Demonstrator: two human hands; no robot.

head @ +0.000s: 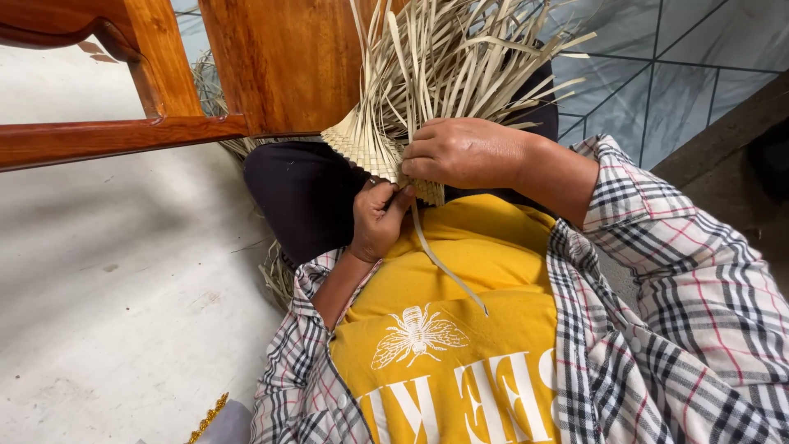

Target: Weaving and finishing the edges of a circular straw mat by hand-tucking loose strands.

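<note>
Straw woven piece (370, 148) is clamped by both hands, left (376, 218) and right (460, 152), touching.

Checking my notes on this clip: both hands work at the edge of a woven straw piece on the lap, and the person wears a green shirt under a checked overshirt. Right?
Not quite: the shirt is yellow, not green, as the head view shows. The rest holds: left hand and right hand work the woven straw piece on the lap, under a checked overshirt.

The right hand (464, 152) hides the near edge of the woven mat (370, 148), whose loose strips (460, 57) and the wooden chair (271, 66) run off the top edge.
</note>
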